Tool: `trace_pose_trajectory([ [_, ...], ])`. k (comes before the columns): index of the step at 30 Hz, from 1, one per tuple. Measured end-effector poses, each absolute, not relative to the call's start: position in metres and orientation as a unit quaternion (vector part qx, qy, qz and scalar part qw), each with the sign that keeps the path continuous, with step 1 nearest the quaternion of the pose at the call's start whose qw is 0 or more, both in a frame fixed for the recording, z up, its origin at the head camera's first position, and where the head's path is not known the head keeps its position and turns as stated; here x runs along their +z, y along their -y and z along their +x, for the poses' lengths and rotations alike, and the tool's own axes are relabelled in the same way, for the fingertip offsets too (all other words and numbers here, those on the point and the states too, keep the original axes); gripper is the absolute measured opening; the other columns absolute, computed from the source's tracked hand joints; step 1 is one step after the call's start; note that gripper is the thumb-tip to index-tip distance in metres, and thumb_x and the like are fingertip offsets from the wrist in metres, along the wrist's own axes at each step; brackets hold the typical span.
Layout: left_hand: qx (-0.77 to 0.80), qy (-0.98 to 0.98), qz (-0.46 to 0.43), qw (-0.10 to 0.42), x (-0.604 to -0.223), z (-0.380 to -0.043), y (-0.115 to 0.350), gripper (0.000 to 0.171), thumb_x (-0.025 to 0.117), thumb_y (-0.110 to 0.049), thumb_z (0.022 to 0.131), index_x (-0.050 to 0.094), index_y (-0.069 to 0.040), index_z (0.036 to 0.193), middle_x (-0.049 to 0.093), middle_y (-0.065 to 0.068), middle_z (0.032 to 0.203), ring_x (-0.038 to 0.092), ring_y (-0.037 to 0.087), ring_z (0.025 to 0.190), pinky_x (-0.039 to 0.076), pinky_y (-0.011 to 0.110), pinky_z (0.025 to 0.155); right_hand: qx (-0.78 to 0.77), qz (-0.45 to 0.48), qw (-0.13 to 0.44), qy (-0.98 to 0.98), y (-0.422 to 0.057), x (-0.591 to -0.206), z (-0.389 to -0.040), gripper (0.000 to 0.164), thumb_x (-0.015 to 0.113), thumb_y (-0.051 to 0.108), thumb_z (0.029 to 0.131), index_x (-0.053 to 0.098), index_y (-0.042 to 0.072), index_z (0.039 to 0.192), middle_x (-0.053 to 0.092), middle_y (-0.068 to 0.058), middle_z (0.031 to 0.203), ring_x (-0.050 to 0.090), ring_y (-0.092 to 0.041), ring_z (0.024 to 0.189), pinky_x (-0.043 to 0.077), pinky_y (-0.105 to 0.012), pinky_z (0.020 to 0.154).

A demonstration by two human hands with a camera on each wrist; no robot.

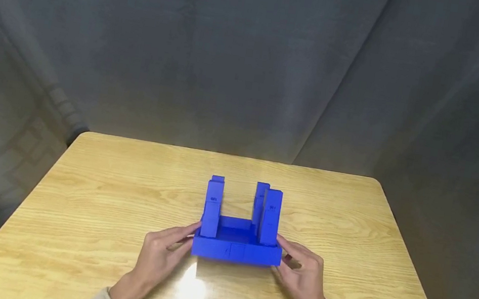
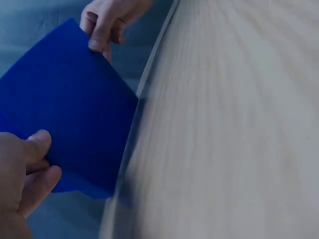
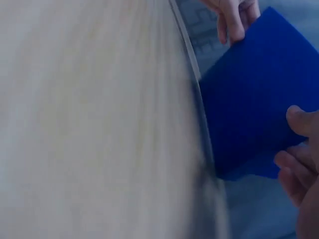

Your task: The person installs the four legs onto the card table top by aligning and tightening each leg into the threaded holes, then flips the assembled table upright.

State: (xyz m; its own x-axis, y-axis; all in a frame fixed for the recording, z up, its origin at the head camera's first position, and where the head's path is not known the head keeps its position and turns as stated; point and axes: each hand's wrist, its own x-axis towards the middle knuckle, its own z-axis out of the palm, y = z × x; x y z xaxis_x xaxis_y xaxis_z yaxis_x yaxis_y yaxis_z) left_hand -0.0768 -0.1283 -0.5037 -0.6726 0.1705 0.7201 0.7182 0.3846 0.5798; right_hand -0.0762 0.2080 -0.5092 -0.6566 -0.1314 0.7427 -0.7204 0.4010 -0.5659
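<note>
Between both hands is a blue shallow tray-like frame (image 1: 236, 252) with upright blocky posts at its corners. Small dark marks show on the two nearer posts (image 1: 212, 209). My left hand (image 1: 162, 256) pinches the left side, and my right hand (image 1: 304, 276) pinches the right side. Both wrist views show a flat, plain blue face of the frame (image 2: 75, 104), the thumb of each hand (image 3: 299, 122) lying on it. One edge of that face runs close to the tabletop; whether it touches I cannot tell.
A light wood-grain table (image 1: 114, 188) lies under the hands, with a bright glare patch in front of the frame. Dark grey curtains (image 1: 165, 57) hang behind the table and along both sides.
</note>
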Motion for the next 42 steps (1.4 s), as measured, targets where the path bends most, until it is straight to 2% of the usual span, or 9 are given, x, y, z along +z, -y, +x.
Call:
trace_pose_trajectory([
  [4, -0.474, 0.765, -0.318, 0.299, -0.493, -0.079, 0.131, 0.027, 0.077, -0.006, 0.103, 0.079, 0.007, 0.126, 0.082, 0.022, 0.108, 0.082, 0.027, 0.078, 0.066, 0.019, 0.076, 0.431, 0.299, 0.337, 0.781, -0.21, -0.496, -0.077, 0.042, 0.075, 0.037, 0.108, 0.082, -0.002, 0.123, 0.082, -0.025, 0.096, 0.074, -0.016, 0.067, 0.061, -0.018, 0.055],
  [7, -0.47, 0.761, -0.321, 0.312, -0.482, -0.078, 0.132, 0.034, 0.068, -0.024, 0.112, 0.08, 0.005, 0.125, 0.081, 0.018, 0.111, 0.081, 0.029, 0.083, 0.066, 0.019, 0.08, 0.412, 0.311, 0.357, 0.779, -0.21, -0.485, -0.075, 0.046, 0.072, 0.04, 0.11, 0.083, -0.003, 0.119, 0.083, -0.022, 0.098, 0.077, -0.016, 0.074, 0.062, -0.017, 0.061],
  [10, -0.472, 0.761, -0.313, 0.317, -0.471, -0.076, 0.132, 0.034, 0.072, -0.027, 0.111, 0.081, 0.002, 0.125, 0.08, 0.019, 0.118, 0.082, 0.032, 0.095, 0.065, 0.021, 0.09, 0.42, 0.323, 0.362, 0.767, -0.21, -0.476, -0.074, 0.045, 0.074, 0.038, 0.109, 0.084, -0.005, 0.116, 0.082, -0.02, 0.108, 0.078, -0.016, 0.094, 0.063, -0.015, 0.079],
  [12, -0.497, 0.753, -0.311, 0.299, -0.464, -0.075, 0.131, 0.03, 0.08, -0.015, 0.104, 0.08, 0.004, 0.127, 0.08, 0.022, 0.121, 0.082, 0.034, 0.102, 0.066, 0.025, 0.091, 0.442, 0.324, 0.349, 0.76, -0.209, -0.47, -0.073, 0.043, 0.077, 0.036, 0.107, 0.083, -0.005, 0.116, 0.08, -0.021, 0.118, 0.077, -0.017, 0.112, 0.062, -0.018, 0.097],
  [15, -0.548, 0.739, -0.3, 0.254, -0.457, -0.074, 0.131, 0.04, 0.087, 0.007, 0.089, 0.078, 0.01, 0.127, 0.08, 0.026, 0.121, 0.083, 0.029, 0.102, 0.069, 0.031, 0.084, 0.481, 0.312, 0.316, 0.756, -0.208, -0.463, -0.07, 0.036, 0.085, 0.026, 0.102, 0.082, -0.004, 0.121, 0.079, -0.018, 0.128, 0.075, -0.013, 0.119, 0.061, -0.019, 0.1],
  [23, -0.605, 0.737, -0.234, 0.19, -0.449, -0.069, 0.126, 0.042, 0.085, 0.018, 0.083, 0.077, 0.012, 0.124, 0.081, 0.022, 0.111, 0.079, 0.012, 0.1, 0.07, 0.031, 0.076, 0.509, 0.227, 0.252, 0.791, -0.203, -0.452, -0.058, 0.045, 0.084, -0.022, 0.078, 0.082, -0.003, 0.119, 0.083, -0.008, 0.109, 0.077, -0.002, 0.097, 0.065, -0.018, 0.081],
  [32, -0.681, 0.72, -0.076, 0.109, -0.436, -0.069, 0.115, 0.06, 0.085, 0.01, 0.09, 0.069, -0.001, 0.147, 0.084, 0.02, 0.105, 0.083, 0.014, 0.085, 0.07, 0.035, 0.073, 0.584, 0.081, 0.176, 0.789, -0.19, -0.436, -0.055, 0.031, 0.079, -0.012, 0.093, 0.077, -0.013, 0.123, 0.084, -0.009, 0.092, 0.076, -0.002, 0.078, 0.064, -0.017, 0.071],
  [36, -0.71, 0.699, -0.031, 0.082, -0.434, -0.072, 0.114, 0.067, 0.085, 0.009, 0.091, 0.063, -0.006, 0.152, 0.084, 0.018, 0.1, 0.083, 0.02, 0.076, 0.071, 0.04, 0.068, 0.614, 0.03, 0.141, 0.776, -0.187, -0.431, -0.062, 0.04, 0.078, -0.005, 0.099, 0.072, -0.008, 0.139, 0.083, 0.003, 0.084, 0.076, -0.009, 0.065, 0.065, -0.023, 0.063],
  [42, -0.717, 0.695, 0.001, 0.061, -0.435, -0.085, 0.115, 0.068, 0.087, 0.003, 0.092, 0.063, -0.011, 0.154, 0.084, 0.017, 0.093, 0.081, 0.022, 0.07, 0.07, 0.042, 0.062, 0.611, 0.023, 0.12, 0.782, -0.187, -0.433, -0.076, 0.057, 0.077, 0.004, 0.103, 0.06, 0.0, 0.157, 0.082, -0.001, 0.077, 0.072, -0.011, 0.058, 0.063, -0.024, 0.06],
])
